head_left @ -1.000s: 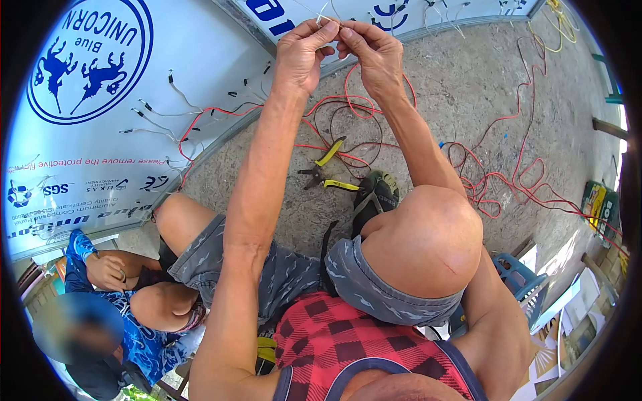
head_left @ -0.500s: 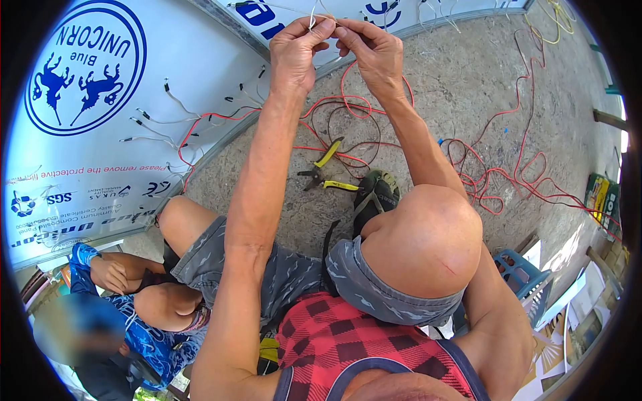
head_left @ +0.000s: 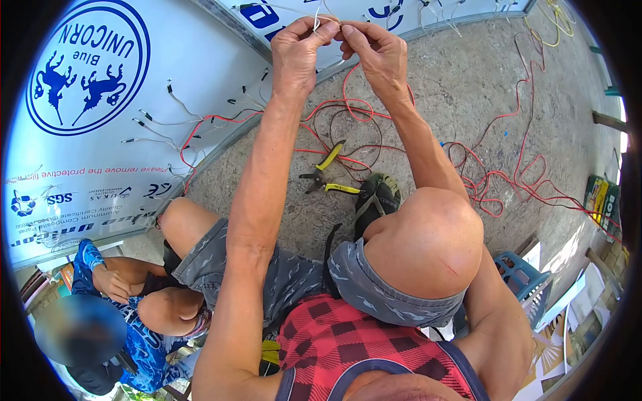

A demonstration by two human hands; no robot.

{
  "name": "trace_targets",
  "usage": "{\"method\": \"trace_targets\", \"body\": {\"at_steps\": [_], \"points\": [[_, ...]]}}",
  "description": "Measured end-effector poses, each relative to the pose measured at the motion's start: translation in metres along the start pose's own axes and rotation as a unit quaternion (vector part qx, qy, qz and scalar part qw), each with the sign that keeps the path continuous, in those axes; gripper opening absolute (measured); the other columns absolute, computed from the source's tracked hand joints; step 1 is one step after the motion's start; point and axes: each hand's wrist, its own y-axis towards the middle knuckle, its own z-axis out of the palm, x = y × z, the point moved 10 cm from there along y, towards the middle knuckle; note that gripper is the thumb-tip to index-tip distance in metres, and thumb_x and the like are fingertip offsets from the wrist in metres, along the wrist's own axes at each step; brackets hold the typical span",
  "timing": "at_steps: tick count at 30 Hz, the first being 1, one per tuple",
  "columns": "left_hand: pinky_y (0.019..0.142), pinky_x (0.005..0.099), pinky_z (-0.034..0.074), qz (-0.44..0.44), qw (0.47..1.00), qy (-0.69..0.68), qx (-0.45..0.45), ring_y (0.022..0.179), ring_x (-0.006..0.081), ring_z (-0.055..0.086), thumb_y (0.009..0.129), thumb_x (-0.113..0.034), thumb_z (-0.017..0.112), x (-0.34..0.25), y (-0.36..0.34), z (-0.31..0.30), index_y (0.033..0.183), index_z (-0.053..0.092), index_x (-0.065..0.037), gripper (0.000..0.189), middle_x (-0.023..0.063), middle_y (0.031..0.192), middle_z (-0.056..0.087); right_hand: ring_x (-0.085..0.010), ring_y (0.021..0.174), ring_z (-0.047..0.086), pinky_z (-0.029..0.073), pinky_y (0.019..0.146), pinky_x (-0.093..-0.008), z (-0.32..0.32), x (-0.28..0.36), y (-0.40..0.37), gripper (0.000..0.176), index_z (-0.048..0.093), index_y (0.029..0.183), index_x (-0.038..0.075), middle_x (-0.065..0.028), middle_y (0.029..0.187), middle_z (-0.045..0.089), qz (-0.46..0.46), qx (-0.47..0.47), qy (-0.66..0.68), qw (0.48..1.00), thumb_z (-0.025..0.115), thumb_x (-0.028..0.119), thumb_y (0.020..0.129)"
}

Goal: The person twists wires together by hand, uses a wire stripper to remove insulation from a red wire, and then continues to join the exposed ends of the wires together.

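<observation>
Concrete floor borders a white printed panel, before which the left hand and right hand, nearly meeting, pinch thin white wires that look light, limp and easily bent, probably best held near their hidden ends.

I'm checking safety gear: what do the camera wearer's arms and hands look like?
Both arms are bare, as the red and black checked top is sleeveless, edged in dark blue. The left hand and right hand wear no gloves; no watch or bracelet shows.
</observation>
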Motion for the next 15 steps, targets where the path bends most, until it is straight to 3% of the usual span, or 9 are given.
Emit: {"method": "trace_targets", "body": {"at_steps": [11,15], "points": [[0.069,0.0247,0.049,0.024,0.998,0.002,0.054,0.082,0.0110,0.062,0.089,-0.008,0.073,-0.010,0.002,0.006,0.101,0.074,-0.001,0.014,0.0059,0.099,0.072,-0.0062,0.060,0.062,0.050,0.055,-0.0229,-0.002,0.004,0.010,0.024,0.075,0.098,0.001,-0.0028,0.070,0.071,0.009,-0.011,-0.083,0.996,0.068,0.023,0.092],[0.065,0.0232,0.047,0.044,0.996,0.048,0.064,0.075,0.0090,0.059,0.089,-0.010,0.074,-0.020,0.006,0.004,0.101,0.074,-0.002,0.015,0.0046,0.097,0.072,-0.0077,0.057,0.060,0.049,0.055,-0.0260,-0.001,0.016,0.016,0.023,0.074,0.095,0.000,-0.0041,0.065,0.068,-0.045,-0.007,-0.146,0.988,0.067,0.022,0.091]]}}
